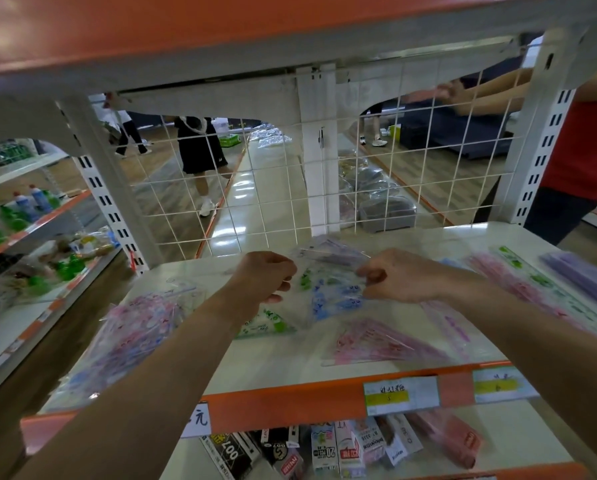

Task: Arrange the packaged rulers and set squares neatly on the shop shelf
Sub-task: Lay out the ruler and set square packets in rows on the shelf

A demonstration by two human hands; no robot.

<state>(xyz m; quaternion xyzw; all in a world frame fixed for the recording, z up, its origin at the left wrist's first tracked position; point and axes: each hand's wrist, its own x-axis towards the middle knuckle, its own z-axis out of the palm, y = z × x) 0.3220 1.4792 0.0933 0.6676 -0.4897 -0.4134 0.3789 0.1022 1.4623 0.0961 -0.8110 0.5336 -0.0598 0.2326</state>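
Both hands reach over the white shelf. My left hand and my right hand pinch opposite sides of a clear packet of set squares with blue and green print, held just above the shelf's middle. A pink and blue packet pile lies at the shelf's left. A green-printed packet sits under my left wrist. Pink set-square packets lie in front of my right hand. Long packaged rulers, pink, green and purple, lie at the right.
A white wire grid backs the shelf, with an orange-edged board overhead. The front rail carries price labels. Stationery packs fill the shelf below. Bottles stand on shelving at the left. People stand beyond the grid and at the right.
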